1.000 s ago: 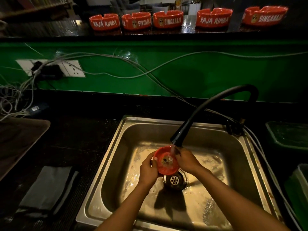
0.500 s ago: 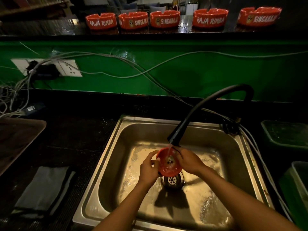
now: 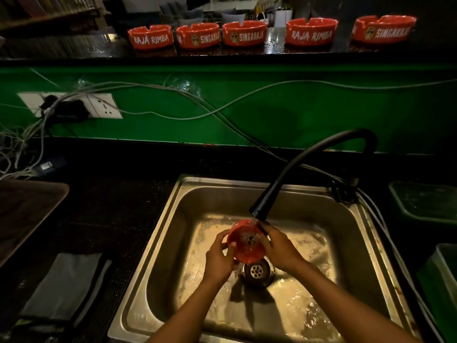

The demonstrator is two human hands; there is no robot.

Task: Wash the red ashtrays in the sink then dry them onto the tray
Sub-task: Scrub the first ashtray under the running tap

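Left hand [image 3: 218,256] and right hand [image 3: 279,246] curled around a red ashtray [image 3: 246,241], gripping it over the drain [image 3: 257,271] in the steel sink [image 3: 158,243], under the black faucet [image 3: 262,206]. Grey cloth [image 3: 61,285] near left, tray [image 3: 27,209] beyond. Five ashtrays [image 3: 243,33] on the far ledge

Both hands hold red ashtray [image 3: 246,241] under running faucet [image 3: 258,210] over sink [image 3: 163,224] drain: left hand [image 3: 218,257] grips left rim, right hand [image 3: 279,248] right rim. Five ashtrays [image 3: 312,30] on ledge. Tray [image 3: 29,206] far left.
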